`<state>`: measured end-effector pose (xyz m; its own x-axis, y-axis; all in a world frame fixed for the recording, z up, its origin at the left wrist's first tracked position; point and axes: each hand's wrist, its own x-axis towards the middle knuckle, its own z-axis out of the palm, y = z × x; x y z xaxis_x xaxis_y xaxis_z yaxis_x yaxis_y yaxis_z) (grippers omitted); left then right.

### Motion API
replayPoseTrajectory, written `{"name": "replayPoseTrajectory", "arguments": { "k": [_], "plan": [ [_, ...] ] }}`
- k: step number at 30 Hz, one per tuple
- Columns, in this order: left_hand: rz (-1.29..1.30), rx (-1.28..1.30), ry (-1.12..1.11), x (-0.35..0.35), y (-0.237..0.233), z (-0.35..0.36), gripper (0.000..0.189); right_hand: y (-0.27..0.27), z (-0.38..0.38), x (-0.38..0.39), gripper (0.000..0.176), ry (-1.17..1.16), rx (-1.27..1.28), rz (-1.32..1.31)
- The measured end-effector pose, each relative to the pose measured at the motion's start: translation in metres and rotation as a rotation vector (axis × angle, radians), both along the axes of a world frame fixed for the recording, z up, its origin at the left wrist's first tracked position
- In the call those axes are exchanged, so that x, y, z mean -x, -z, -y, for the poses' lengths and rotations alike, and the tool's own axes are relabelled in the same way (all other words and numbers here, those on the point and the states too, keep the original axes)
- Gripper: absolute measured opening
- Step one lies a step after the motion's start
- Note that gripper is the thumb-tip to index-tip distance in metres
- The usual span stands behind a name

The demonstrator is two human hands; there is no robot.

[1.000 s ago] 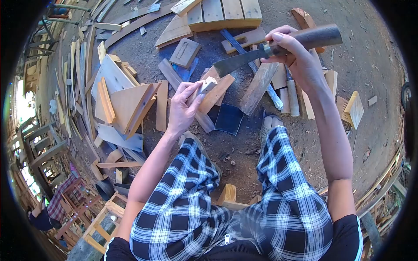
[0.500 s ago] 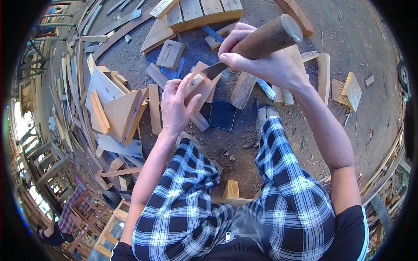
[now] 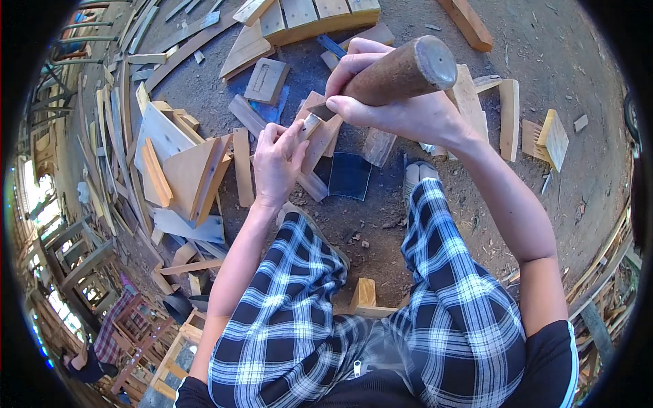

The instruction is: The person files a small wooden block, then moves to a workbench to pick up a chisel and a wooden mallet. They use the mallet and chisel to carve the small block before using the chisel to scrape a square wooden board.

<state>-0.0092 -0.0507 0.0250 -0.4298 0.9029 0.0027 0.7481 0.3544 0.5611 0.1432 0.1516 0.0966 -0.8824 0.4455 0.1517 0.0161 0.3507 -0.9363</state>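
My right hand (image 3: 408, 124) is wrapped round the thick, round wooden handle of a knife (image 3: 415, 68), the butt end pointing up towards me. Its dark metal blade slants down to the left, with the tip close by a small wooden stick (image 3: 310, 126). That stick is pinched in the fingers of my left hand (image 3: 277, 163), over a reddish-brown wood block (image 3: 317, 148). Much of the blade is hidden behind my right hand. A dark square sheet (image 3: 349, 176) lies on the ground just below the block.
A stack of cut boards (image 3: 190, 166) leans at the left, with long wood strips beyond. A slatted wooden piece (image 3: 320, 19) lies ahead, near a brick-shaped block (image 3: 266, 80). At the right is a small wooden piece (image 3: 554, 141). Another person (image 3: 88, 360) is at the far lower left.
My right hand and the knife have shifted slightly left, bringing the blade to the stick's end. My left fingers have curled in more around the stick, which is now turned more end-up.
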Motion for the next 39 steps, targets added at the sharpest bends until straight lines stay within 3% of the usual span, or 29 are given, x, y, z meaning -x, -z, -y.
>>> {"name": "replayPoseTrajectory", "arguments": {
  "k": [39],
  "plan": [
    [-0.025, -0.070, 0.010, 0.001, 0.006, 0.001, 0.039, -0.012, 0.008, 0.004, 0.018, -0.010, -0.069, 0.074]
  ]
}}
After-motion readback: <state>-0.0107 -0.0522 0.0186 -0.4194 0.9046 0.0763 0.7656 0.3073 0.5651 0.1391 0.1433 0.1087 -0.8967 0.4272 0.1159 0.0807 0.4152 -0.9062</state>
